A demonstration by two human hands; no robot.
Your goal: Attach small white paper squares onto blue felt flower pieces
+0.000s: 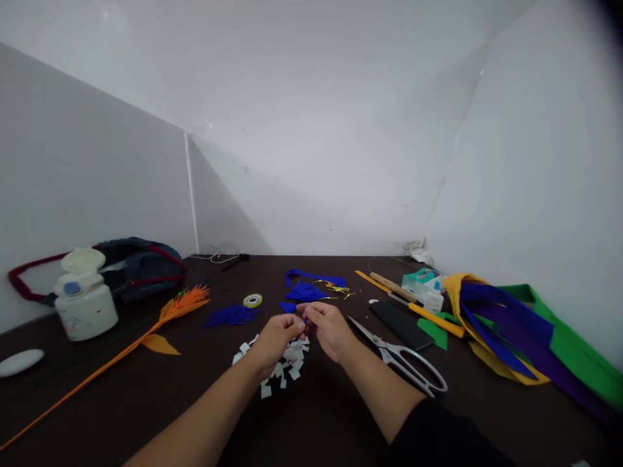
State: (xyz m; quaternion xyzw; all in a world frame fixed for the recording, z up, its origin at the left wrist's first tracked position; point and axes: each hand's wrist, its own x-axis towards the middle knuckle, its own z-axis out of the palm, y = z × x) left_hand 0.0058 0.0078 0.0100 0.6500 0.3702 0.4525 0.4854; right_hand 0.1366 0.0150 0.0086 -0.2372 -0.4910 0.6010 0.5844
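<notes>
My left hand (274, 340) and my right hand (329, 328) meet at their fingertips over the dark table (195, 402). Both pinch a small blue piece (305, 320) between them; its shape is too small to make out. Under and beside my left hand lies a pile of small white paper squares (287, 371). Just beyond my fingers lie blue paper scraps (304, 292) and a fringed blue piece (231, 316). Large scissors (399, 357) rest right of my right hand.
An orange paper flower on a long stem (146, 337), a white tub (85, 301) and a dark bag (136, 266) are at left. A tape roll (252, 299), a black case (402, 324), a yellow-handled tool (428, 314) and coloured sheets (525, 331) lie right. White walls enclose the table.
</notes>
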